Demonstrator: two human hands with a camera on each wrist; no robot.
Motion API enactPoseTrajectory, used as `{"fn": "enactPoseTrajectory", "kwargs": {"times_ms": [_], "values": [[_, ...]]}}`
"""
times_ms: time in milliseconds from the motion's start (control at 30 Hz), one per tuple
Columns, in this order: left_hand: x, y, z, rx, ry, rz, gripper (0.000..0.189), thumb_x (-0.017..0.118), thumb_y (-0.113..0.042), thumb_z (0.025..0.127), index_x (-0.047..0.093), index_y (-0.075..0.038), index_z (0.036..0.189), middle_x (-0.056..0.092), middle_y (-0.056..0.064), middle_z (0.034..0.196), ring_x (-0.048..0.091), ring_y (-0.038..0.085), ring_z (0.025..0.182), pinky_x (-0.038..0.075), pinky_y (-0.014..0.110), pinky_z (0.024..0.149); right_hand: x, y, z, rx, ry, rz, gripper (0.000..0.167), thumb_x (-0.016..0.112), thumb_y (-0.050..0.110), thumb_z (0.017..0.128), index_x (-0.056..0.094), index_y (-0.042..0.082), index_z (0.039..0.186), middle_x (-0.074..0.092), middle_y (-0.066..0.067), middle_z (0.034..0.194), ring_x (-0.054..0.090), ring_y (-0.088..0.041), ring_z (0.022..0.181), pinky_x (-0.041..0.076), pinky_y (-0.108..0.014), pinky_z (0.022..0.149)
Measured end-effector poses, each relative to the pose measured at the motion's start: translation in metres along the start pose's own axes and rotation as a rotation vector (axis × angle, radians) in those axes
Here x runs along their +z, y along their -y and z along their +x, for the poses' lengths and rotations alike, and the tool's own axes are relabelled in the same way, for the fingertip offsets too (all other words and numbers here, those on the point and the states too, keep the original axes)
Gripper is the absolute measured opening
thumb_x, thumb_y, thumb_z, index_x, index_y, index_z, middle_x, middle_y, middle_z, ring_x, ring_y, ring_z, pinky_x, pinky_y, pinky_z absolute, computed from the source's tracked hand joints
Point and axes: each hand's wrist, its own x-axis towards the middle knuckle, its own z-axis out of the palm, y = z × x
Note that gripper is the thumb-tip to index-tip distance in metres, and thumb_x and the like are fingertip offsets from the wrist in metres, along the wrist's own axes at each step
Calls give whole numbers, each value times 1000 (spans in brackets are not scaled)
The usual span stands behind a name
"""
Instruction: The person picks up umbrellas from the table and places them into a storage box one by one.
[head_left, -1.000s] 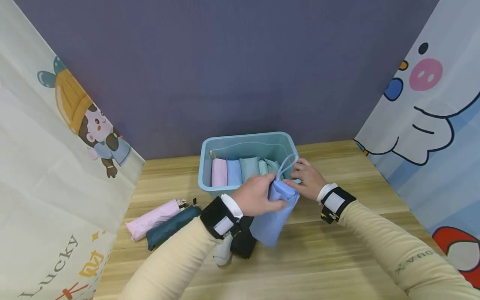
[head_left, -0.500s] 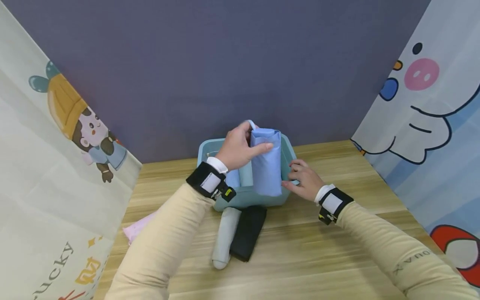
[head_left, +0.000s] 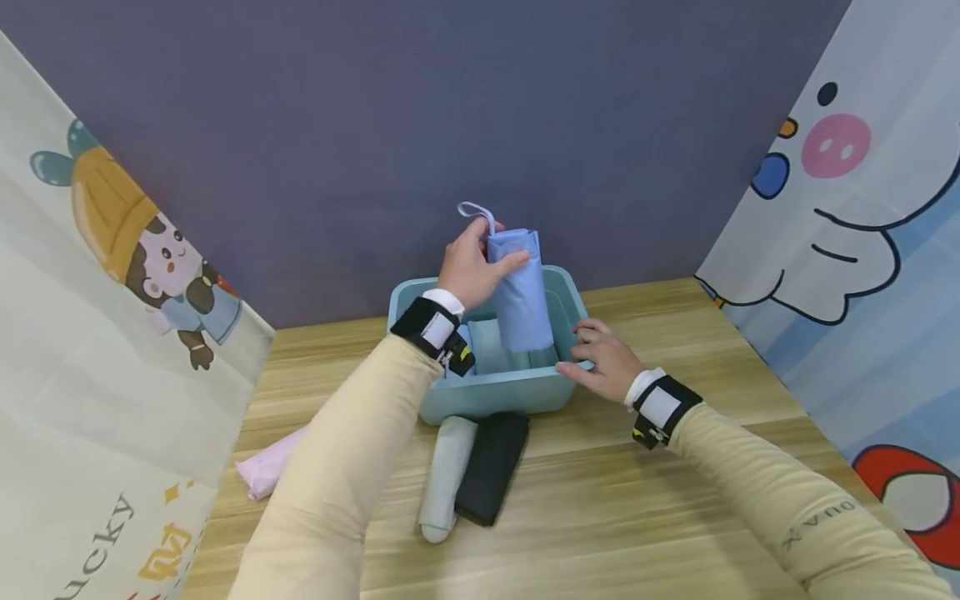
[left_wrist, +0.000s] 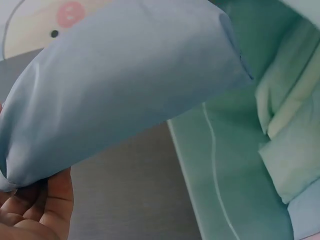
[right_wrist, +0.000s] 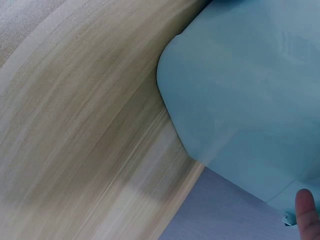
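Note:
My left hand (head_left: 474, 265) grips a light-blue folded umbrella (head_left: 522, 300) near its top, with the thumb across its front. The umbrella hangs upright over the bin, and its wrist loop sticks out up and to the left. In the left wrist view the blue umbrella (left_wrist: 115, 85) slants across, with curled fingers (left_wrist: 57, 200) under one end. A teal plastic bin (head_left: 495, 392) stands against the back wall. My right hand (head_left: 609, 360) holds its right front corner, thumb at the rim. Inside the bin lie rolled items in blue and pale green (head_left: 487, 343), partly hidden.
In front of the bin a grey-white rolled umbrella (head_left: 447, 479) and a black one (head_left: 492, 468) lie side by side on the wooden table (head_left: 637, 517). A pink one (head_left: 270, 465) lies at left, partly behind my left sleeve. Printed curtains (head_left: 862, 250) flank the table.
My left hand has lifted the blue umbrella from in front of the bin, moving it away from me and leftward over the bin. The right hand stays at the bin's corner.

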Motion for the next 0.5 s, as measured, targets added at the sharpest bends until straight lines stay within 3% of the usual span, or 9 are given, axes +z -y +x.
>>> {"fn": "enactPoseTrajectory", "kwargs": {"times_ms": [200, 500], "values": [[23, 15, 15, -17, 50, 100, 48, 70, -42, 86, 55, -16, 124, 64, 4, 116, 60, 16, 99, 49, 31, 80, -1, -2, -2, 6, 2, 0, 43, 60, 47, 91, 58, 16, 62, 57, -3, 78, 51, -30, 109, 41, -45, 94], [48, 39, 21, -70, 158, 197, 45, 68, -44, 88, 58, -14, 120, 64, 7, 114, 60, 21, 97, 47, 34, 80, -1, -2, -1, 2, -1, 12, 44, 59, 48, 91, 58, 15, 63, 55, -2, 78, 50, -29, 109, 40, -43, 96]]}}
